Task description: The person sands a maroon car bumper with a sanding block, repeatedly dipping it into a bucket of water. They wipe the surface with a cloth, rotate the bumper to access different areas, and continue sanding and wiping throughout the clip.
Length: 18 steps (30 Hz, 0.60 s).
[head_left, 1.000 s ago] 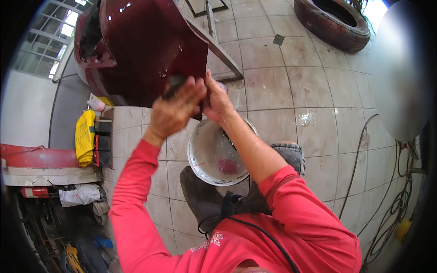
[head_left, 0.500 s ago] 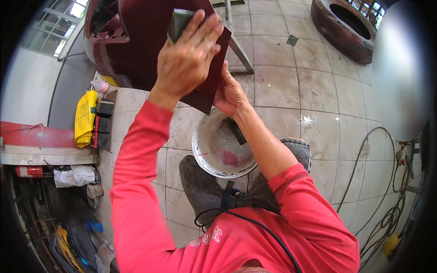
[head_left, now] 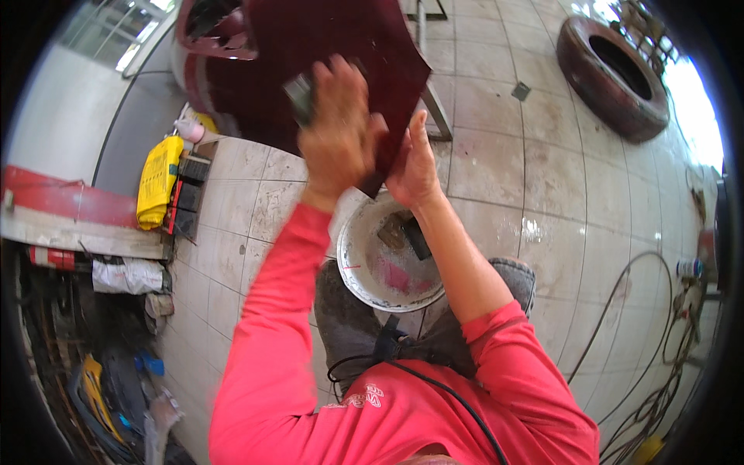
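A glossy maroon car bumper (head_left: 271, 85), its surface wet in places, rises in front of me. My left hand (head_left: 337, 128), smeared by motion, presses flat on it. Under its fingers is a dark grey-green piece (head_left: 299, 97) that looks like folded sandpaper. At the bumper's right edge, my right hand (head_left: 415, 167) holds on with the thumb up along the edge; its other fingers are partly hidden behind. Below both hands, between my knees, stands a round white bucket (head_left: 346, 267) of cloudy water. In it sit a dark block (head_left: 417, 239), a brown block (head_left: 394, 231) and something pink (head_left: 397, 277).
A metal stand (head_left: 439, 116) shows behind the bumper. On the tiled floor lie a worn tyre (head_left: 570, 66), a small dark square (head_left: 521, 91) and coiled hoses (head_left: 659, 395). To the left are a yellow bag (head_left: 159, 182) and a cluttered shelf (head_left: 85, 263).
My left hand has slid leftward with the sandpaper, away from the bumper's right edge. The right hand keeps its hold. The view has shifted, and more of the brown block shows in the bucket.
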Available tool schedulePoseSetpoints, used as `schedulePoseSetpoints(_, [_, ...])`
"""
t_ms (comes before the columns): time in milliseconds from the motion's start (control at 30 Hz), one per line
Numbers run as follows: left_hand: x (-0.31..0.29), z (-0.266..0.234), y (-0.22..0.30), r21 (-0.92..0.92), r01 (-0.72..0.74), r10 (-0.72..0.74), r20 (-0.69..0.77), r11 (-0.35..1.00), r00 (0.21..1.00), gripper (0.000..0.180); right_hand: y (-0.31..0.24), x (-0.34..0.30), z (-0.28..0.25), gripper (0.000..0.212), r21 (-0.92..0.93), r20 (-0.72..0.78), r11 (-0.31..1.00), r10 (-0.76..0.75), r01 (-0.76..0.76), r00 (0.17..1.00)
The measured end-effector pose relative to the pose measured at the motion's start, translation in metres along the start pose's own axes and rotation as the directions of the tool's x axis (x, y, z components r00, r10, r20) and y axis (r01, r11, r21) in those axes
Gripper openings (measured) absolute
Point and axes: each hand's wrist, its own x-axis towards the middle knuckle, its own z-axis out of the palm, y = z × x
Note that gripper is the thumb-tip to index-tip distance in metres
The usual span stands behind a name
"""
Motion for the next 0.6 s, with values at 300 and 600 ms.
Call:
schedulePoseSetpoints(300, [-0.082,-0.009,-0.077,-0.222,0.435,-0.464,-0.101,0.873,0.880,0.076,0.014,0.007,-0.023,0.133,-0.338,0.011,0.928,0.171,-0.157,0.985])
schedulePoseSetpoints(600, [-0.178,0.040,0.056,-0.216,0.389,-0.370,0.126,0.896,0.921,0.082,0.005,0.019,-0.058,0.158,-0.397,-0.110,0.897,0.164,-0.194,0.980])
